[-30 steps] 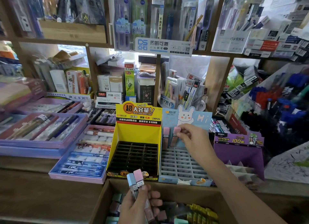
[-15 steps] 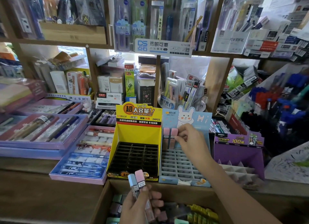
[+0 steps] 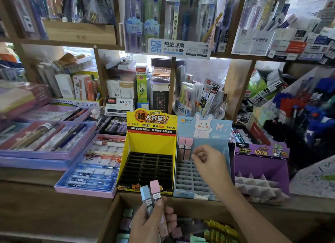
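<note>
Two pink lead cases (image 3: 185,148) stand upright side by side in the back-left slots of the blue display box (image 3: 192,181), against its rabbit-printed back card. The right hand (image 3: 212,163) is just to their right, above the grey slot grid, with its fingers curled in and nothing between them; whether a fingertip touches the nearer case cannot be told. Lower down, the left hand (image 3: 150,222) grips a blue case (image 3: 146,197) and a pink case (image 3: 155,190) together, both pointing up, the thumb pressed across their labels. It is over a wooden box (image 3: 116,215) of loose cases in mixed colours. A yellow display box (image 3: 150,143) with a black slot grid stands touching the blue one on its left, and a purple display box (image 3: 261,166) is on its right, all on the counter (image 3: 36,206).
</note>
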`<state>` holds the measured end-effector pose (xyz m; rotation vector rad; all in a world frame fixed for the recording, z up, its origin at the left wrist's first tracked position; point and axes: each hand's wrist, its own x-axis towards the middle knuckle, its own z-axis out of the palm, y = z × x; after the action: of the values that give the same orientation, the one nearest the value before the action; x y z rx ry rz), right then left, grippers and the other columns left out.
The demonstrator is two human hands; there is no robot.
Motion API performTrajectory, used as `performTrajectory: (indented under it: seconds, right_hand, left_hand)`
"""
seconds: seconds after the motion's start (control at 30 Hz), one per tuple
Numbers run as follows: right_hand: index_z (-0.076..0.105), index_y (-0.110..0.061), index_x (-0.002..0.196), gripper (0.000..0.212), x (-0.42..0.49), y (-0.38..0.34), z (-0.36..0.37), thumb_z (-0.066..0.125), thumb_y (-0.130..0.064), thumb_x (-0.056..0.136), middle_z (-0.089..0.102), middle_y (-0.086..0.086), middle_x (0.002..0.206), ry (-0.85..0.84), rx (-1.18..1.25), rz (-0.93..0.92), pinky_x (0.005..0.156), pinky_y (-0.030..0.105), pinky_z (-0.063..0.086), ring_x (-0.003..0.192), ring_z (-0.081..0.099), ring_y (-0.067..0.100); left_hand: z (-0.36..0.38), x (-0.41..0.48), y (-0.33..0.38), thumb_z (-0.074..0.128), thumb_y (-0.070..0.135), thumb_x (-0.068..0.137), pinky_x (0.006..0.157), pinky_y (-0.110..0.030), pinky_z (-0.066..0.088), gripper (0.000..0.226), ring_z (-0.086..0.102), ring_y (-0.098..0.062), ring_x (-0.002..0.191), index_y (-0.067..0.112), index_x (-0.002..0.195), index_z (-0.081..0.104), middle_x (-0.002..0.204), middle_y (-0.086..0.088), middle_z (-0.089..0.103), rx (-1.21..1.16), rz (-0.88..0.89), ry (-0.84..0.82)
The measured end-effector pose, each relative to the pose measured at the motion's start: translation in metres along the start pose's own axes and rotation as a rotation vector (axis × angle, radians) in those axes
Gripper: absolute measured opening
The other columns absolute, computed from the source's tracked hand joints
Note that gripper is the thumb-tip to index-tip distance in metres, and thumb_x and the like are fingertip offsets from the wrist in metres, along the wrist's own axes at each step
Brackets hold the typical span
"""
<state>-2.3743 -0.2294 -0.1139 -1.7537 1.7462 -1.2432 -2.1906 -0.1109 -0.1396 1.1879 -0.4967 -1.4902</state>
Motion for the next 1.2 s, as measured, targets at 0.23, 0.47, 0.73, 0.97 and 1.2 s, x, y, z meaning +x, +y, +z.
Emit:
performTrajectory:
  seconds: [0.23, 0.47, 0.73, 0.97, 1.2]
  right_hand:
    - [0.079, -0.029, 0.089, 0.006, -0.044, -0.031, -0.005, 0.077, -0.024, 0.090, 0.077, -0.007, 0.085, -0.352, 0.291, 0.062, 0.071, 0.024, 0.060, 0.076, 0.072, 0.007]
    - [0.080, -0.023, 0.097, 0.017, -0.060, -0.034, 0.001, 0.081, -0.036, 0.086, 0.080, -0.002, 0.090, -0.541, 0.366, 0.216, 0.056, 0.016, 0.050, 0.070, 0.073, 0.012]
    - [0.081, -0.020, 0.093, 0.012, -0.063, -0.032, 0.001, 0.082, -0.029, 0.086, 0.079, 0.003, 0.089, -0.561, 0.388, 0.225, 0.059, 0.019, 0.051, 0.071, 0.070, 0.008]
    - [0.080, -0.016, 0.092, 0.003, -0.040, -0.036, -0.020, 0.078, -0.016, 0.089, 0.079, 0.007, 0.082, -0.319, 0.511, 0.165, 0.059, 0.023, 0.056, 0.065, 0.071, 0.015]
    - [0.076, -0.020, 0.093, 0.012, -0.003, -0.028, -0.037, 0.079, -0.011, 0.088, 0.078, 0.003, 0.084, -0.032, 0.444, 0.043, 0.067, 0.028, 0.063, 0.078, 0.075, 0.020]
  left_hand:
    - [0.003, -0.002, -0.002, 0.063, 0.010, 0.095, 0.053, -0.030, 0.057, 0.015, 0.075, -0.030, 0.066, 0.001, 0.106, 0.068, 0.082, -0.021, 0.077, 0.080, 0.078, -0.042]
    - [0.003, -0.005, -0.001, 0.068, 0.010, 0.091, 0.049, -0.023, 0.055, 0.017, 0.075, -0.025, 0.063, 0.007, 0.107, 0.073, 0.079, -0.017, 0.078, 0.163, 0.132, -0.054]
    - [0.005, -0.005, -0.004, 0.066, 0.009, 0.093, 0.051, -0.025, 0.058, 0.011, 0.077, -0.028, 0.070, 0.016, 0.096, 0.075, 0.081, -0.018, 0.078, 0.150, 0.132, -0.092]
    - [0.001, 0.004, -0.008, 0.058, 0.019, 0.099, 0.067, -0.036, 0.061, 0.022, 0.077, -0.030, 0.083, 0.000, 0.107, 0.063, 0.091, -0.018, 0.078, 0.004, -0.012, -0.075]
    - [-0.006, 0.011, -0.013, 0.059, 0.016, 0.099, 0.052, -0.027, 0.043, 0.015, 0.058, -0.021, 0.051, 0.007, 0.095, 0.070, 0.071, -0.017, 0.073, 0.154, 0.079, 0.005]
